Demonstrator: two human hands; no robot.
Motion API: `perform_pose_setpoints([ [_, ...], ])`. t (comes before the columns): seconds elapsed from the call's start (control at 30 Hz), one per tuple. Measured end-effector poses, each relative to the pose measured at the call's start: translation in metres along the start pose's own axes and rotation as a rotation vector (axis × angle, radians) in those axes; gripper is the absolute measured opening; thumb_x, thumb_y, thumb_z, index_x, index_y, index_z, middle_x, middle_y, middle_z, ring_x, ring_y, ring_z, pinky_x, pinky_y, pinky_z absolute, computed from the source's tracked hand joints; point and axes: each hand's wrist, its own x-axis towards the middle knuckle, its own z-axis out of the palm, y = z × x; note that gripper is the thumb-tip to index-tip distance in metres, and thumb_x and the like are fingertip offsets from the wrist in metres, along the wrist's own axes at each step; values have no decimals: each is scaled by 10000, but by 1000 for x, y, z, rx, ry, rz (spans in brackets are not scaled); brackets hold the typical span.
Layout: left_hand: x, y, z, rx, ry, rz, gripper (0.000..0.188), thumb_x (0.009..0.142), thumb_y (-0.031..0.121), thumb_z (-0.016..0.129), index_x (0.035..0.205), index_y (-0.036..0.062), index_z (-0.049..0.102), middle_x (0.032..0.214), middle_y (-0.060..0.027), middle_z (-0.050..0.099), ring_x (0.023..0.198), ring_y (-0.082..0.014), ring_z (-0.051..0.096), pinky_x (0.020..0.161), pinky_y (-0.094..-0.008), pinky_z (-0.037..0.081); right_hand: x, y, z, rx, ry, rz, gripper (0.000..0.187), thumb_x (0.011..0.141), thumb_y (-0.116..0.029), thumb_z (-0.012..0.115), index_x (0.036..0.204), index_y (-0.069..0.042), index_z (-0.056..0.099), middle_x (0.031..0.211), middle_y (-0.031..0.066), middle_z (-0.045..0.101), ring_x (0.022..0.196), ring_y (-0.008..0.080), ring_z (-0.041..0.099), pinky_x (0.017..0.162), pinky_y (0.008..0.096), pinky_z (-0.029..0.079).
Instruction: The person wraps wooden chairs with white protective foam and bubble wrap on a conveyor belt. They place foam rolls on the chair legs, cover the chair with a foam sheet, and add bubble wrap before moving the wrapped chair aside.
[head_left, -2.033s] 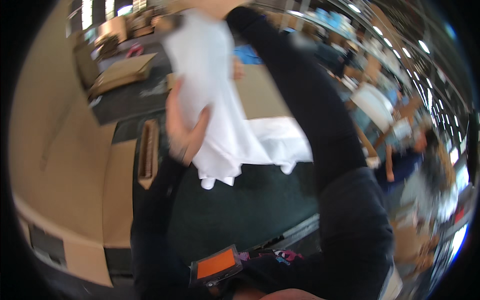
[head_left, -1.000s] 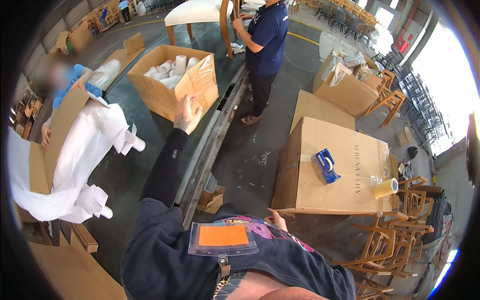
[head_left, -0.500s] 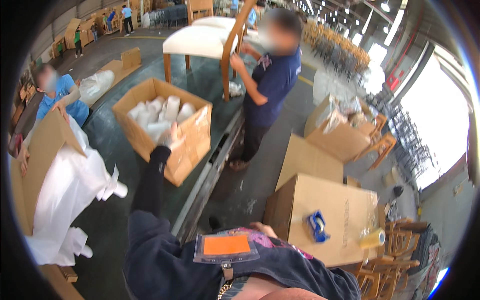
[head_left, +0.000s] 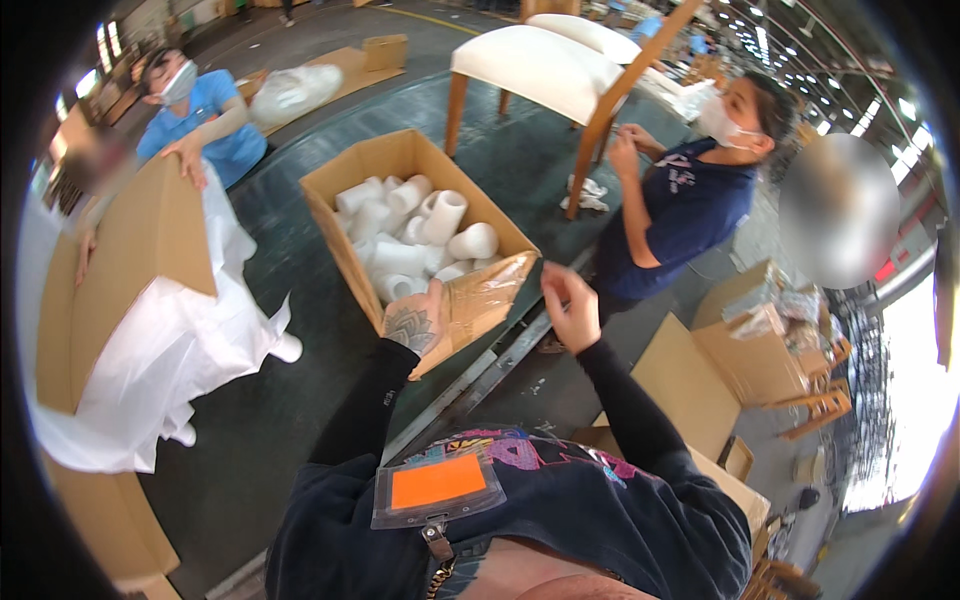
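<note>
Okay, nearest first: badge holder with orange insert (head_left: 438,483) at bottom centre, worn over dark embroidered sweatshirt (head_left: 590,520). Left hand (head_left: 412,325) mid-frame, against near corner of open-topped cardboard carton (head_left: 480,310); fingers partly hidden, so cannot tell whether gripping rim or just resting. Right hand (head_left: 572,310) just beside carton's right-hand corner, fingers loosely bent, nothing visible in them; contact with corner unclear.

Carton at centre of frame, on dark green worktop (head_left: 290,420), near its metal edge rail (head_left: 470,375). Inside, jumble of white hollow cylinders (head_left: 443,218), lying at mixed angles.

Reading current step as handling carton itself, probably steadying or shifting it. Next move would call for firm hold at both ends of taped near wall, keeping carton level to avoid spilling loose cylinders.

Further out, left of frame: white-wrapped piece (head_left: 190,340) beside cardboard panel (head_left: 150,250), with co-worker in light-blue shirt (head_left: 230,125) gripping panel, upper left. Upper right: co-worker in navy shirt (head_left: 690,215), beside wooden chair with white seat (head_left: 535,65). Right edge: carton of plastic wrap (head_left: 745,355) on floor.
</note>
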Motion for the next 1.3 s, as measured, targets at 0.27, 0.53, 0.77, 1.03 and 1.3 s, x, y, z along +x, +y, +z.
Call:
perform_pose_setpoints([
  [0.27,9,20,-17,78,-118,-170,313,879,283,599,1086,71,496,803,-172,668,766,-382,663,636,-521,484,144,43,80,-694,-485,-12,602,888,-258,604,1437,-127,394,1319,317,480,1040,458,621,899,494,521],
  [0.53,4,53,-15,82,-215,-242,325,891,323,613,1105,95,527,818,-161,662,796,-379,656,695,-500,493,189,81,81,-639,-768,-271,531,877,-115,520,1402,-119,441,1012,246,661,931,405,675,820,490,539],
  [0.77,17,62,-22,-279,128,-592,443,851,309,707,1202,73,573,801,-110,657,793,-326,653,770,-428,522,195,87,77,-397,-787,-152,795,867,-62,512,1560,-147,133,1083,281,639,965,430,654,847,501,520],
  [1.03,39,-15,-25,134,169,-1116,575,851,310,646,1296,2,452,1284,-243,561,1085,-454,609,936,-499,486,201,88,77,-245,-863,-89,853,859,-61,515,1559,-56,27,1378,282,496,1086,431,612,904,499,505],
  [1.3,29,-26,-3,193,161,-1061,345,842,225,600,1065,-11,484,930,-281,675,934,-438,655,829,-518,509,196,91,80,-224,-853,-135,864,848,-87,542,1551,-25,43,1391,286,479,1127,429,590,934,499,491],
])
